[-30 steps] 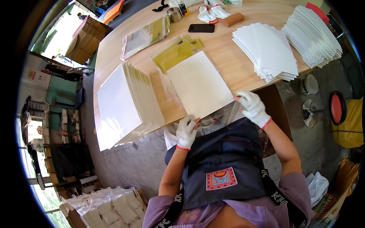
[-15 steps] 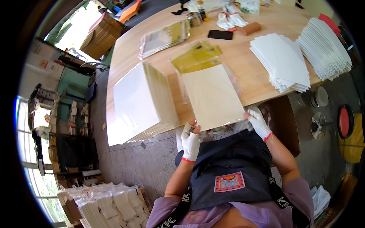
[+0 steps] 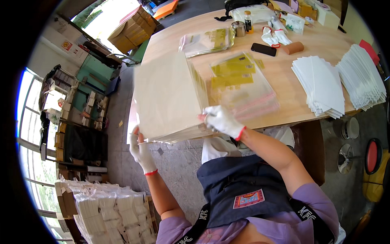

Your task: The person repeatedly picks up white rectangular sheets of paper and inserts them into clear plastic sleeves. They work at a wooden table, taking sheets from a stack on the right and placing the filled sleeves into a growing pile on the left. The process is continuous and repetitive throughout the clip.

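At table's near-left edge, big stack of cream sheets (image 3: 168, 97): left hand (image 3: 140, 148) grips its lower-left corner, right hand (image 3: 221, 120) fingers curled on its right edge, beside clear bags (image 3: 243, 87).

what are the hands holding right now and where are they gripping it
Both hold the stack of cream sheets: left hand at its near left corner, right hand at its near right edge.

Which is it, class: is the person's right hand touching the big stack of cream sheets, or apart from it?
Touching. The head view shows the right hand with gloved fingers pressed on the near corner of the cream sheet stack.
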A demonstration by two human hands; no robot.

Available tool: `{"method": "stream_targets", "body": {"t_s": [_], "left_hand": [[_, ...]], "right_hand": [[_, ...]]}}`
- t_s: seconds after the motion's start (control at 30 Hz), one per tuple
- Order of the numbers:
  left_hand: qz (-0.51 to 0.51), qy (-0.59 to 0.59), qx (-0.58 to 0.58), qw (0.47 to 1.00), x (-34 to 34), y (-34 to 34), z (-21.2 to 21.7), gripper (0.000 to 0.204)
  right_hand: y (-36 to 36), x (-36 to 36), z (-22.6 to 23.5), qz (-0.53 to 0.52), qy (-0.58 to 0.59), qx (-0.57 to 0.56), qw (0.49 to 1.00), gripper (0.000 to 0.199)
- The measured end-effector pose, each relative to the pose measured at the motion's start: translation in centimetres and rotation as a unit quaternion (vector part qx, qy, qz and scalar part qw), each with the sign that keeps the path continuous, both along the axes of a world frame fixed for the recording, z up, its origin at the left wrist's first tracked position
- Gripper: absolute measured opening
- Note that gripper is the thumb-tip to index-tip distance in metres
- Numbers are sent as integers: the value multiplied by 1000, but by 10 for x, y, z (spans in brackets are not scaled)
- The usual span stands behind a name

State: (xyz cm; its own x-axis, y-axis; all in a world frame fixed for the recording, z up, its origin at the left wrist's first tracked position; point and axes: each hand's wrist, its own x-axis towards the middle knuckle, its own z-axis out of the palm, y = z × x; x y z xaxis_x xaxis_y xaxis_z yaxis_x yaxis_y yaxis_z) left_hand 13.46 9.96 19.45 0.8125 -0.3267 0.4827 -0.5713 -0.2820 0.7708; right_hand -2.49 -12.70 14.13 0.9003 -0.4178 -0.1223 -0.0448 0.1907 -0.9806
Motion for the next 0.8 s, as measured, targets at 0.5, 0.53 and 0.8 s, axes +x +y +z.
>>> {"method": "stream_targets", "body": {"t_s": [0.5,0.53,0.8], "left_hand": [[-121,-80,11,989,-82,-3,-219,29],[-177,-133,84,972,-97,-20,-210,30],[-344,-221,305,860,-138,-147,-141,44]], "right_hand": [[-163,-275,-85,-469,270,-526,656,22],[-173,-288,-73,-429,324,-556,634,23],[-227,-302,-70,-268,461,-620,576,23]]}}
